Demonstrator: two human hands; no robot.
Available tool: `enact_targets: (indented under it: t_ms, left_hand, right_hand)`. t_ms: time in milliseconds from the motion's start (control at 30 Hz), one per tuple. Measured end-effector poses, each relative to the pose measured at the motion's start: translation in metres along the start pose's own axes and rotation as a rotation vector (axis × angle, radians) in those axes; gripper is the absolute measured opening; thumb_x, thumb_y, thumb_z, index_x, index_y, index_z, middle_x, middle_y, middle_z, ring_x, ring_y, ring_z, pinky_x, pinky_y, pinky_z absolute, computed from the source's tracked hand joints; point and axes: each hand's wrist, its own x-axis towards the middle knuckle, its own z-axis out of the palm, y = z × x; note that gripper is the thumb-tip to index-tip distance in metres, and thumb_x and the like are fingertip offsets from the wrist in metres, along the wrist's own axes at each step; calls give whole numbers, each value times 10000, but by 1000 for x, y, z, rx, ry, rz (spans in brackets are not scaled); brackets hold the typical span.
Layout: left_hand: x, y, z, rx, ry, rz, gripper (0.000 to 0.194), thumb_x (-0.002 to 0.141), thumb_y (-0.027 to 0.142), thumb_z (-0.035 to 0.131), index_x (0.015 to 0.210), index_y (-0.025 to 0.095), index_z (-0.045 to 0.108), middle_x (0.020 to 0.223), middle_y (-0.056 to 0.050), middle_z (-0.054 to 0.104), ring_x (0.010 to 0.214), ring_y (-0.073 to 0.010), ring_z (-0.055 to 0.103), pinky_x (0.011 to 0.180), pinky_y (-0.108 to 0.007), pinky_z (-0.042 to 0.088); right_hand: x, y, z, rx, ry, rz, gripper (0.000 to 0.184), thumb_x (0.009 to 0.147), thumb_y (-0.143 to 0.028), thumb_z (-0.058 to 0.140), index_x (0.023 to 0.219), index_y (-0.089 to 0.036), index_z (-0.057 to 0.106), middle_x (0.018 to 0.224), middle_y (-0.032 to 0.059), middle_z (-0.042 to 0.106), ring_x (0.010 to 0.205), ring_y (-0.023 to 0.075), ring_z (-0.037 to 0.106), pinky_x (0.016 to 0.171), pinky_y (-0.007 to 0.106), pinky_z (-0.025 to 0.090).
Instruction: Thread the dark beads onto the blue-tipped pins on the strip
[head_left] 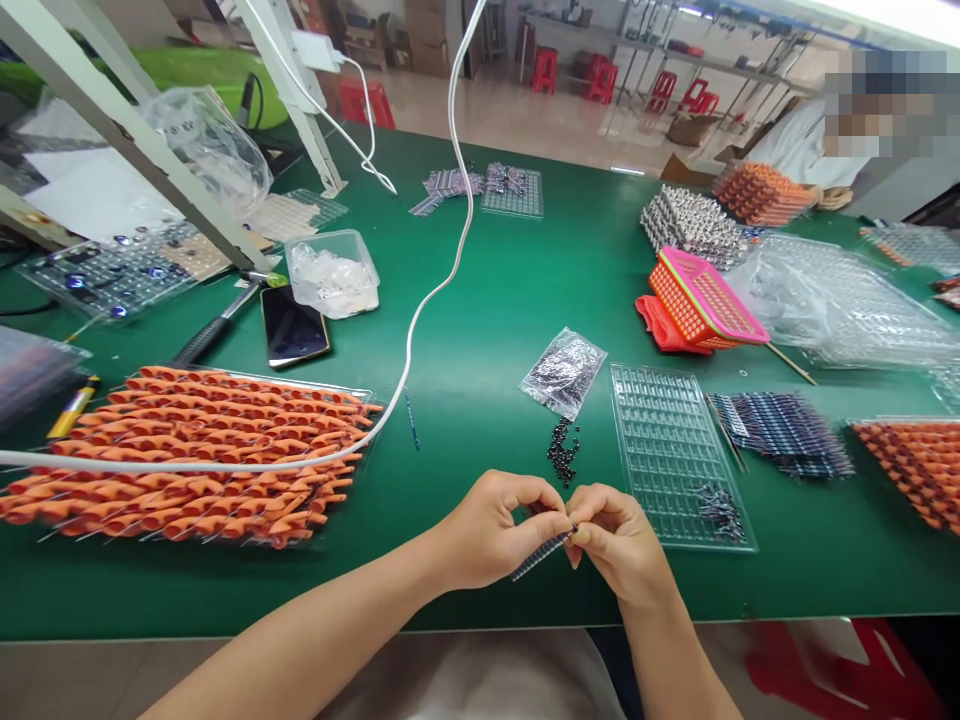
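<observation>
My left hand (491,530) is closed on a narrow dark strip (538,560) with light ridges, perhaps a circuit board strip, which slants down below the fingers. At the strip's upper end my right hand (630,550) pinches with thumb and forefinger, the fingertips of both hands nearly touching. Whatever tiny piece the right fingers have there is too small to make out. Just beyond the hands lie loose small black parts (561,452), spilled beside a clear plastic bag (566,372) full of them. Right of my hands is a clear blister tray (667,440) with some small wired parts (721,512) in its near corner.
A tray of orange parts (187,450) fills the left, crossed by a white cable (411,345). A phone (294,325), hammer (214,325) and plastic tub (334,275) stand behind it. To the right are stacked dark strips (784,432) and a pink basket (709,300). Another person (802,145) sits far right.
</observation>
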Motion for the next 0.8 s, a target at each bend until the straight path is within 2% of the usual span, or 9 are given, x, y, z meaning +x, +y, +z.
enact_targets:
  t_ms: [167, 333, 433, 633, 800]
  left_hand:
    - [1, -3, -1, -17, -29, -30, 217, 869, 280, 615, 756, 121, 712, 672, -23, 669, 617, -111, 546, 600, -216, 414]
    - [2, -6, -1, 6, -20, -48, 214, 863, 290, 627, 755, 128, 713, 675, -27, 675, 632, -118, 546, 621, -226, 423]
    - [3, -8, 0, -36, -16, -86, 233, 858, 332, 646, 763, 126, 702, 685, -31, 672, 636, -121, 544, 612, -230, 425]
    - [8, -12, 7, -324, 65, -159, 341, 803, 452, 717, 752, 124, 639, 697, -39, 688, 676, -149, 623, 672, -262, 474]
    - [11, -18, 9, -341, 125, -182, 373, 771, 480, 748, 745, 127, 631, 700, -39, 692, 685, -158, 622, 689, -279, 469]
  right_hand:
    - [0, -1, -1, 19, -31, 71, 161, 725, -274, 842, 749, -179, 714, 687, -11, 609, 527, 93, 596, 449, 193, 514]
    - [0, 1, -3, -52, -13, 93, 213, 730, -323, 838, 753, -170, 691, 679, -6, 621, 539, 103, 595, 473, 210, 508]
    - [0, 2, -4, -93, 2, 71, 227, 745, -346, 825, 769, -170, 685, 675, -6, 623, 548, 107, 591, 490, 217, 505]
    - [2, 2, -2, -114, 57, -7, 239, 805, -396, 769, 836, -169, 701, 683, 16, 658, 578, 117, 583, 521, 227, 494]
    - [1, 1, -5, -191, 118, -64, 251, 845, -402, 725, 971, -186, 713, 756, 27, 665, 628, 121, 587, 597, 245, 499]
